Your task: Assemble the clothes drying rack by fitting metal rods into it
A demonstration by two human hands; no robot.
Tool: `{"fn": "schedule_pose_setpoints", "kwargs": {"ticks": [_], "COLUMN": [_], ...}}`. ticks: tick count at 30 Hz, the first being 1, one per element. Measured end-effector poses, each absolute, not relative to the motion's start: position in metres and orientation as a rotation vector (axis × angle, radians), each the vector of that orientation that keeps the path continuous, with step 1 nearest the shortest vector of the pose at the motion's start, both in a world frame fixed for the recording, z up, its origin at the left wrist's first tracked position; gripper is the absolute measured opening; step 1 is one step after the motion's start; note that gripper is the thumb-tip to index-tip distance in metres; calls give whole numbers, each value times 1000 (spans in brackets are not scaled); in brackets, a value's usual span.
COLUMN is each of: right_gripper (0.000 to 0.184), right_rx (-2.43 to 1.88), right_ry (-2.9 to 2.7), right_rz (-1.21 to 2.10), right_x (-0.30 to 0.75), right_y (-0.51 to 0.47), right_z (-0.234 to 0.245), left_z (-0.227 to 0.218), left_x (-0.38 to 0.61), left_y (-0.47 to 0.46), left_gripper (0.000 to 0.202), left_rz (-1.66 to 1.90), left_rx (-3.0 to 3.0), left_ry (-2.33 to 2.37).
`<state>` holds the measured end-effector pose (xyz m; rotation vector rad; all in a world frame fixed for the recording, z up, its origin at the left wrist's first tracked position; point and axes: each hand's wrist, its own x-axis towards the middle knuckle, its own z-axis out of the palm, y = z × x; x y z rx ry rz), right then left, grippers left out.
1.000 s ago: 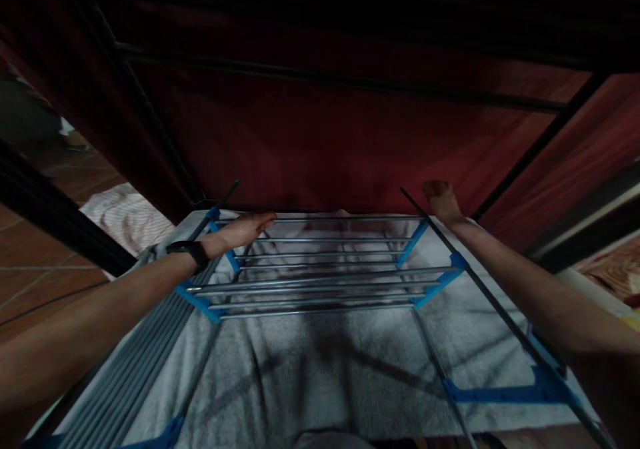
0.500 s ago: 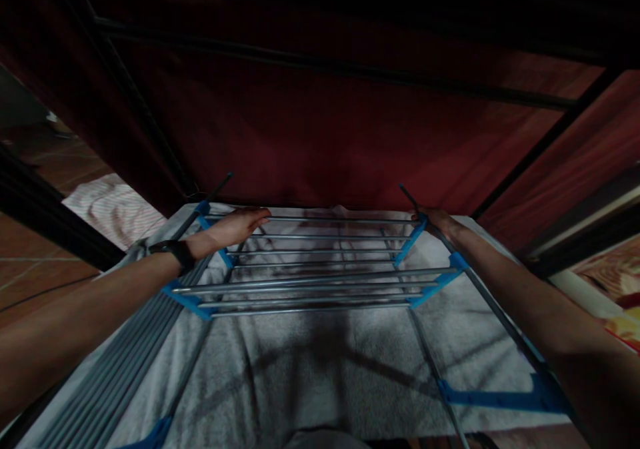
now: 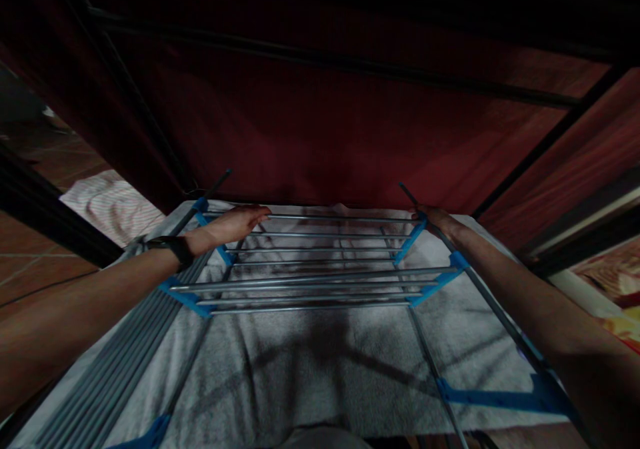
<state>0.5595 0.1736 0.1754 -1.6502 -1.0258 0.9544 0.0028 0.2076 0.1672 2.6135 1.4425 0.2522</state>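
Observation:
A metal drying rack (image 3: 320,279) with grey bars and blue plastic joints lies on a pale cloth (image 3: 310,375). My left hand (image 3: 245,221), a dark watch (image 3: 173,247) at its wrist, is closed over the far crossbar near the rack's left end. At the far right corner my right hand (image 3: 434,217) grips the rack beside a blue joint; part of its fingers is hidden behind the frame. Several long bars (image 3: 130,349) run close together along the left side, under my left forearm. A blue bracket (image 3: 500,399) sits at the near right.
A dark red panel (image 3: 325,135) with black framing rises right behind the rack. On the left, a striped cloth (image 3: 113,202) lies on the tiled floor (image 3: 30,255). Patterned fabric (image 3: 613,269) shows at the right edge.
Almost nothing differs. The view has shifted very slightly, while both hands keep their places on the rack.

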Motion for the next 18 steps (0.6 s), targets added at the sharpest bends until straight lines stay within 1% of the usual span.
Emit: {"fn": "schedule_pose_setpoints", "kwargs": {"ticks": [4, 14, 18], "right_gripper": [20, 24, 23], "right_rx": [-1661, -1648, -1650], "right_ry": [-969, -986, -994], "right_rz": [958, 983, 978], "right_x": [562, 564, 563], "right_y": [174, 175, 172], "right_z": [171, 168, 169], "left_z": [170, 173, 172], "left_x": [3, 1, -1], "left_y": [208, 208, 211], "left_gripper": [51, 54, 55], "left_rz": [230, 263, 268], "left_rx": [2567, 2507, 2490], "left_ry": [1479, 1477, 1469]}}
